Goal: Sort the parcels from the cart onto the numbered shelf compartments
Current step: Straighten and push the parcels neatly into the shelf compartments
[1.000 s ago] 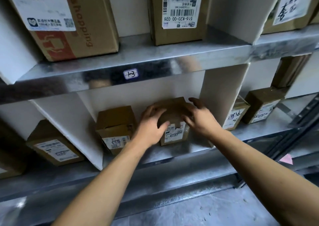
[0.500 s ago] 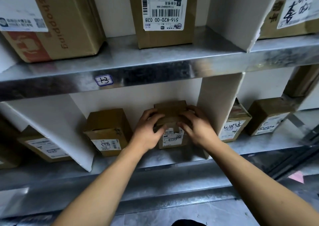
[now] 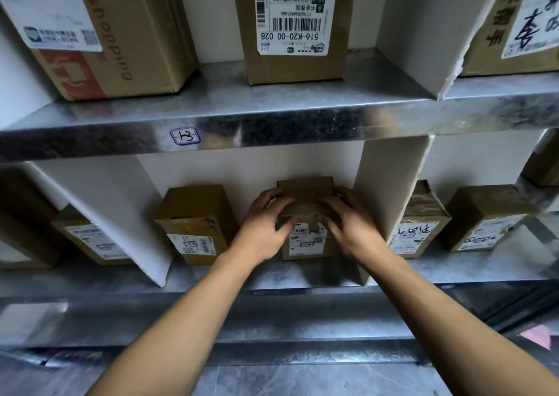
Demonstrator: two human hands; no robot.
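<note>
Your view is filled by a metal shelf unit (image 3: 272, 105) with two levels, split into compartments by white divider panels (image 3: 390, 190). On the upper level a large brown box printed "shopping" (image 3: 121, 32) sits toward the left end, a tall box with a barcode label (image 3: 293, 26) stands near the middle, and another box with handwritten characters (image 3: 520, 23) sits at the right end past a divider. The front edge of that upper level carries a small handwritten tag (image 3: 184, 136).

On the lower level, the compartment under the tag holds two parcels. A medium brown box (image 3: 196, 223) sits on its left side. Just beside it, near the right divider and pushed toward the back wall, is the small cardboard parcel (image 3: 305, 211) you are handling, resting on the shelf floor with its white label facing you.

Your left hand (image 3: 263, 229) lies on the parcel's left side, fingers curled over its top and thumb at its front face. Your right hand (image 3: 351, 226) grips the right side the same way, fingers spread across the top. Both hands are closed around the parcel.

The compartment to the right holds two more small labelled boxes (image 3: 420, 223), and the left one holds a flat box (image 3: 90, 235).
</note>
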